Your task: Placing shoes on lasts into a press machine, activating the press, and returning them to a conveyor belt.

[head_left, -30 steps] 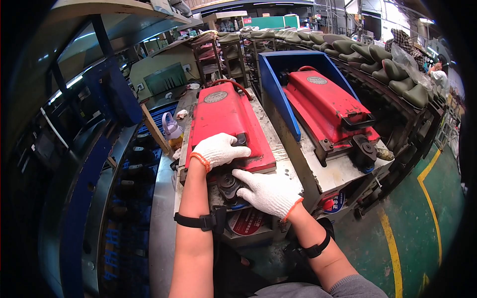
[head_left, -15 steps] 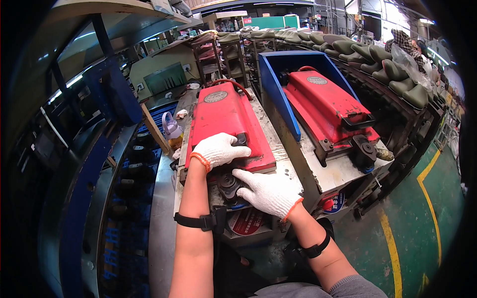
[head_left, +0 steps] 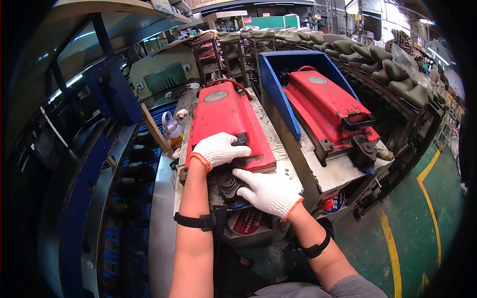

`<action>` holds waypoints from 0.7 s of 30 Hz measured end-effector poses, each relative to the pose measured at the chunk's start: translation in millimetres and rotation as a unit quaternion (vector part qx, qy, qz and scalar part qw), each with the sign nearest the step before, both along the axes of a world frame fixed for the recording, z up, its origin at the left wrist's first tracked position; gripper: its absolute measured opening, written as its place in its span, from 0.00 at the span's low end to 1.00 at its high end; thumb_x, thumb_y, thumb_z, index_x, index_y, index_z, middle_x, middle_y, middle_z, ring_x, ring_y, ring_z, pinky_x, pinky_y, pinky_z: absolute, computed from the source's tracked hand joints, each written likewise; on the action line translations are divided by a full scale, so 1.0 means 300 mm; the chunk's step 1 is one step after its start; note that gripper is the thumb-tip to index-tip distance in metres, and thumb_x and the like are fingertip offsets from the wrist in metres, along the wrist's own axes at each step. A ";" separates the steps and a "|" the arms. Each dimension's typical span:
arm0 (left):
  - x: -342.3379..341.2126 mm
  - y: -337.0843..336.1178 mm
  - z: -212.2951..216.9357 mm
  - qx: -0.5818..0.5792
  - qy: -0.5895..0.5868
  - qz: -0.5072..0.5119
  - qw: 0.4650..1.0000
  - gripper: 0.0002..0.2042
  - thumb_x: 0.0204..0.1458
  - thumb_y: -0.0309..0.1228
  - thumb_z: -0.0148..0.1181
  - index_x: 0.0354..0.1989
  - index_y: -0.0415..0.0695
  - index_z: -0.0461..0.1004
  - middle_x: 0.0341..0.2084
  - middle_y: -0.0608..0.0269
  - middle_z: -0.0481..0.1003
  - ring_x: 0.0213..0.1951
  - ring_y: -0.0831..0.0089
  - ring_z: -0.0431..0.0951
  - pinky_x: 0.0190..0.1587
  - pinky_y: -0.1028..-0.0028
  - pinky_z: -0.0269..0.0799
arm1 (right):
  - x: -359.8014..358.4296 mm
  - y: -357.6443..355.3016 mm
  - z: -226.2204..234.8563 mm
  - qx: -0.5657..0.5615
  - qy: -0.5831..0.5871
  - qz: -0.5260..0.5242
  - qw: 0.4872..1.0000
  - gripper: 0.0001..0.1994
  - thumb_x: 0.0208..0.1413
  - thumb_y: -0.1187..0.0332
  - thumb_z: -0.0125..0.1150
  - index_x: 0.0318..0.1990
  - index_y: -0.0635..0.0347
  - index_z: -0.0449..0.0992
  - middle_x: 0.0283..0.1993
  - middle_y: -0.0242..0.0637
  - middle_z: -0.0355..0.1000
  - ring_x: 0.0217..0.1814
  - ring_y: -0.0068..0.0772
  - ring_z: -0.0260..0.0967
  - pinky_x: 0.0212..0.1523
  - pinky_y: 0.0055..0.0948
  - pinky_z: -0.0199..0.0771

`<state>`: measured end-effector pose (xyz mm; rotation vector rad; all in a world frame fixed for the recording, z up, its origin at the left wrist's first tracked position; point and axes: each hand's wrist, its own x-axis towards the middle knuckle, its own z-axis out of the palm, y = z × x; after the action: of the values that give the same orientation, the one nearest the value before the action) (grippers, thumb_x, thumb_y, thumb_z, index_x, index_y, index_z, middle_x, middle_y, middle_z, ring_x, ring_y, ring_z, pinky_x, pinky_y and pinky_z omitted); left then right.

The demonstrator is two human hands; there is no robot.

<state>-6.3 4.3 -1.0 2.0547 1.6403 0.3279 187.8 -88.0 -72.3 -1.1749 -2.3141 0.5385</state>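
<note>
Both my hands wear white knitted gloves with orange cuffs. At the front end of a long red metal lid (head_left: pixel 214 119) my left hand (head_left: pixel 216 150) is closed around a black handle (head_left: pixel 241 138), most of which the glove covers. A black latch (head_left: pixel 229 185) sits just below the lid's front edge, at the end of the pale machine top. My right hand (head_left: pixel 271 192) grips the right side of this latch with thumb and finger; the other fingers are hidden. The lid lies down on its base.
To the right stands a second machine with a similar red lid (head_left: pixel 323 97), inside a blue guard (head_left: pixel 280 94). Dark green shoe-shaped pieces (head_left: pixel 377 62) line a rack beyond it. A purple-topped bottle (head_left: pixel 172 130) stands left of my machine, by a blue-framed rack.
</note>
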 end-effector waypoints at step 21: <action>0.000 -0.001 -0.003 0.008 0.003 0.004 1.000 0.23 0.54 0.52 0.71 0.31 0.40 0.81 0.19 0.65 0.75 0.23 0.76 0.74 0.30 0.72 0.69 | -0.001 0.000 -0.002 0.000 0.002 -0.001 1.000 0.26 0.67 0.53 0.58 0.70 0.49 0.71 0.56 0.50 0.80 0.55 0.55 0.80 0.57 0.48 0.78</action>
<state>-6.4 3.9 -1.8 2.0631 1.6534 0.3386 187.6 -87.9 -72.8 -1.1739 -2.3092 0.5408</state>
